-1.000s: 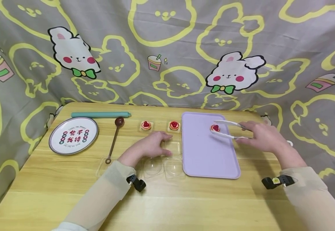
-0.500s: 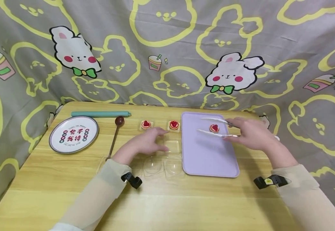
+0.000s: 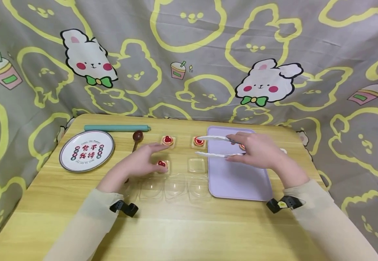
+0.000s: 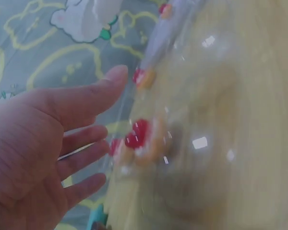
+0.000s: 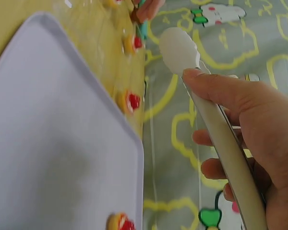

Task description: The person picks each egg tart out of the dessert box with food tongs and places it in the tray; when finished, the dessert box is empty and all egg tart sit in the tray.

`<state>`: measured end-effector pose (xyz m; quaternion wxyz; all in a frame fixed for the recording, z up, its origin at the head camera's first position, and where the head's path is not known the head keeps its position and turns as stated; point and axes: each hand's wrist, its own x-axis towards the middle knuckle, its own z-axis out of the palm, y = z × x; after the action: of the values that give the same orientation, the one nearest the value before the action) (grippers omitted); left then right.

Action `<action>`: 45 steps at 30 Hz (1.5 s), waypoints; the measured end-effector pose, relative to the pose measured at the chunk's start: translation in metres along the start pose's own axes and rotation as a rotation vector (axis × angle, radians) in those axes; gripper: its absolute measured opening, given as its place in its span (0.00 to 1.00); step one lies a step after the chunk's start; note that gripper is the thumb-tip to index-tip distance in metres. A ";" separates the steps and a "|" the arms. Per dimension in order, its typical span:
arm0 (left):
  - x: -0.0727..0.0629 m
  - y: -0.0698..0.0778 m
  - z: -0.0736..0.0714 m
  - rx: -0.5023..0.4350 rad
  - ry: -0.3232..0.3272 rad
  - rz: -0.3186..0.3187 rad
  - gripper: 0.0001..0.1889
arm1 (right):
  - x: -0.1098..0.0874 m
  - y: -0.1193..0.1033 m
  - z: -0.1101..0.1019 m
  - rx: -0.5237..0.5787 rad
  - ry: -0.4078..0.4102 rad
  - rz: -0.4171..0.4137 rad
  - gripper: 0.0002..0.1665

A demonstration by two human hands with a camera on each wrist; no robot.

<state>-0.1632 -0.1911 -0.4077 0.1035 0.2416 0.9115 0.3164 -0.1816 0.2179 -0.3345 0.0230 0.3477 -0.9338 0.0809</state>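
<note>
My right hand [image 3: 260, 150] holds a pair of white-tipped tongs [image 3: 215, 137] above the purple tray [image 3: 241, 185]. The tongs' arms are spread with nothing between them, and their tips reach past the tray's left edge. Partly behind the hand, a small red-topped tart [image 3: 242, 147] lies on the tray. My left hand [image 3: 138, 161] hovers with relaxed, parted fingers close beside a tart [image 3: 162, 164] in a clear container. Two more tarts, one left [image 3: 167, 140] and one right [image 3: 198, 141], sit in clear containers behind. A clear container [image 3: 197, 165] without a tart stands beside the tray.
Clear domed lids [image 3: 176, 186] stand open in a row at the front of the containers. A white printed plate [image 3: 87, 151], a teal rolling pin [image 3: 117, 128] and a brown spoon [image 3: 138, 136] lie to the left. A patterned curtain [image 3: 202, 54] hangs behind the table.
My right hand has carried the tongs leftward, away from the tart on the tray. My left hand has moved left, uncovering another tart and more of the lids.
</note>
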 end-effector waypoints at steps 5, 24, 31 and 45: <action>-0.010 -0.008 0.001 0.036 -0.013 -0.047 0.46 | 0.016 -0.019 0.007 0.019 0.004 -0.054 0.44; -0.012 -0.024 0.008 -0.015 -0.027 -0.065 0.39 | 0.066 -0.067 0.046 0.044 -0.167 -0.085 0.45; -0.012 -0.023 0.011 -0.014 -0.031 -0.086 0.41 | 0.084 -0.079 0.049 0.020 -0.231 -0.100 0.43; -0.009 -0.024 0.010 -0.041 -0.019 -0.086 0.41 | 0.103 -0.101 0.034 -0.132 -0.295 -0.121 0.35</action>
<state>-0.1605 -0.2068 -0.4297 0.1305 0.2028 0.9134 0.3278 -0.1932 0.0700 -0.3444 -0.0868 0.4092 -0.9077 -0.0342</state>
